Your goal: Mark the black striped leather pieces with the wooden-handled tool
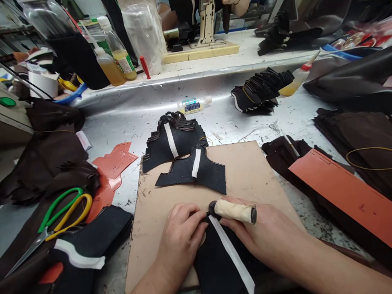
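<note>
My left hand (183,232) has its fingers closed at the upper left edge of a black shoe-upper piece (211,257), pinching it. A long white tape strip (231,255) runs down that piece. In my right hand (260,232) is a small hammer (234,211) with a cream-wrapped handle and a dark head, lying across the fingers; the thumb and fingertips also touch the top edge of the piece. Beyond my hands, a separate black piece (211,174) with a short white strip lies on the cardboard sheet (245,167). Behind it sits a stack of similar pieces (183,139).
Scissors (45,234) rest on black pieces at left, near orange templates (112,163). An orange strip (343,196) covers dark pieces at right. A small bottle (195,105) lies behind; a red-capped glue bottle (295,81) stands by bundled black pieces (260,90).
</note>
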Tool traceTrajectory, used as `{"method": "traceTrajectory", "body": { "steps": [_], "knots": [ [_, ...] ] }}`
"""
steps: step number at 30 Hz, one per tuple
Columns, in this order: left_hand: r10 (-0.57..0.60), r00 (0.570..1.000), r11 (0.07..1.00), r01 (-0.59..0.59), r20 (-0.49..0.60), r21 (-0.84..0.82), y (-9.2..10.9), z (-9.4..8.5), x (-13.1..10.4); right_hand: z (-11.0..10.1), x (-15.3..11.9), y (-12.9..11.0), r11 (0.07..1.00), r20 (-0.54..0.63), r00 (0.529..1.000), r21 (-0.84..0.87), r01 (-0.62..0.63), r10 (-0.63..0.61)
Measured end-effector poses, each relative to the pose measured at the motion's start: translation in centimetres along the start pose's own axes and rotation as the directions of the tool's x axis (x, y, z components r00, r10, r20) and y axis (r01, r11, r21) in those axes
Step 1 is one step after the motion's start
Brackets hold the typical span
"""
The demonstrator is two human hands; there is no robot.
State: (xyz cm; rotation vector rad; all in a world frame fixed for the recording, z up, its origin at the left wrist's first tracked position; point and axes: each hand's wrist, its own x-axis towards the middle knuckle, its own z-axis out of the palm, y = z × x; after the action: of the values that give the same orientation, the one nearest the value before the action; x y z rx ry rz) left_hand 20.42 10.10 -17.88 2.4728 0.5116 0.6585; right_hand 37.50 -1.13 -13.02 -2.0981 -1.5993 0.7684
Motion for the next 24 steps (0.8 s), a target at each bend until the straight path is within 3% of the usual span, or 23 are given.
{"method": "traceTrajectory", "body": {
  "steps": [4, 9, 15, 21, 24],
  "knots": [
    [0.015, 1.000, 1.000, -0.015, 0.013, -0.010, 0.2, -0.1, 0.1, -0.2, 0.0, -0.1, 1.000, 0.005, 1.000, -0.013, -0.013, 0.013],
    [-0.005, 0.999, 1.000, 0.006, -0.048, 0.022, 0.3, 0.2, 0.1, -0.2, 0.1, -0.2, 1.000, 0.012, 1.000, -0.012, -0.013, 0.013],
    [0.034, 0.999, 0.999, -0.034, 0.002, 0.006, 0.1, -0.1, 0.2, -0.2, 0.1, 0.0, 1.000, 0.028, 0.999, -0.014, -0.026, 0.026],
    [0.219, 0.973, 0.968, -0.225, 0.072, 0.110, 0.4, -0.7, 0.7, -0.4, 0.3, -0.2, 1.000, 0.023, 1.000, -0.025, -0.007, 0.007],
    [0.287, 0.944, 0.933, -0.315, 0.164, 0.175, 0.9, -0.9, 1.0, -0.9, 0.4, -0.4, 0.999, 0.017, 1.000, -0.044, 0.017, -0.016]
  ]
}}
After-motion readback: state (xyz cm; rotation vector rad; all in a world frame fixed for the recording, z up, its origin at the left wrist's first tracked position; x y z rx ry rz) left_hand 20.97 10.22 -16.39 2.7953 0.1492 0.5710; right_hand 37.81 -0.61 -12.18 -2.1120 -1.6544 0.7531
